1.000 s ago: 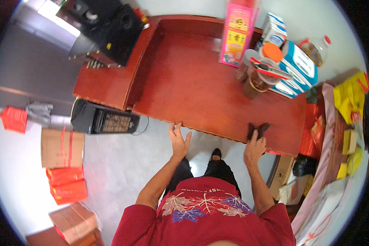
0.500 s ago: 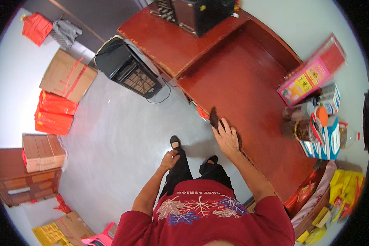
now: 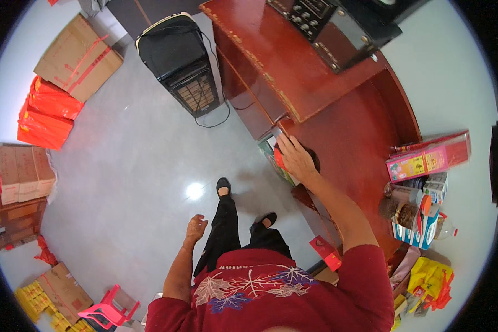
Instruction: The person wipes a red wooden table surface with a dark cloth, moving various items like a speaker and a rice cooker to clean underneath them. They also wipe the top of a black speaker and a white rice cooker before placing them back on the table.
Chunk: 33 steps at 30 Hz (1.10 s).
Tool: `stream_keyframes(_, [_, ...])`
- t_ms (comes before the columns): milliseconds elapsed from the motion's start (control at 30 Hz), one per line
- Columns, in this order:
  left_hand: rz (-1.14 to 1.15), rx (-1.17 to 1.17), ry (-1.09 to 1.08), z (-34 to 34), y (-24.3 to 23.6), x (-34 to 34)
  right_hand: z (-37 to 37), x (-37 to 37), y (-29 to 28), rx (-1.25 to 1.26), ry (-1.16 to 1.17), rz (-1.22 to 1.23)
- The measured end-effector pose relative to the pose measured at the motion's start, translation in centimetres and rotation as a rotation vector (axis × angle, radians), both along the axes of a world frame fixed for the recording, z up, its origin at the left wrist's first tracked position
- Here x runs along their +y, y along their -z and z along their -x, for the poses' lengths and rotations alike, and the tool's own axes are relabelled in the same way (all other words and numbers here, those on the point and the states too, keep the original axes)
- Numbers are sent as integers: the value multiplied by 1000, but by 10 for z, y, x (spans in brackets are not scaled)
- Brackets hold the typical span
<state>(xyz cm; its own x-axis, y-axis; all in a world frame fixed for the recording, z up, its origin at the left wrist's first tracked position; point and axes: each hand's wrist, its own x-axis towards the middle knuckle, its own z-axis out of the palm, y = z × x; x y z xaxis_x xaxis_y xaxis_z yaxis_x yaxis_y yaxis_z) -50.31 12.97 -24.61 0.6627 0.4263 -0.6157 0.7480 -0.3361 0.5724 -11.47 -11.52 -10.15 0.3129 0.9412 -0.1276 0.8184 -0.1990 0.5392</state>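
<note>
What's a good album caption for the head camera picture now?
Right fingers at a red desk's edge, left fingers above the grey floor.

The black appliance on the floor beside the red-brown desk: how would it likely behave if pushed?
The black appliance would probably stay stiff, since its casing looks hard. Its smooth, shiny top might feel slippery under a palm. The thin cord curving over the floor beside it could drag or snag.
</note>
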Motion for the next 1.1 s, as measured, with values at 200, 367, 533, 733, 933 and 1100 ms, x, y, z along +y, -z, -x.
stream_keyframes(200, [31,-65,-166,5,0,41,-62,109,16,-44,55,277])
stream_keyframes(367, [5,-43,-254,20,4,70,-64,120,30,-136,-32,648])
stream_keyframes(533, [12,-101,-278,24,2,83,-47,89,19,-114,-175,782])
stream_keyframes(733, [17,-76,-227,11,10,89,-13,27,-20,455,-67,534])
stream_keyframes(933, [163,3,-314,-19,56,92,-9,21,-142,1000,334,-365])
stream_keyframes(1100, [-2,-420,-180,-150,-3,104,-64,49,-188,653,318,-913])
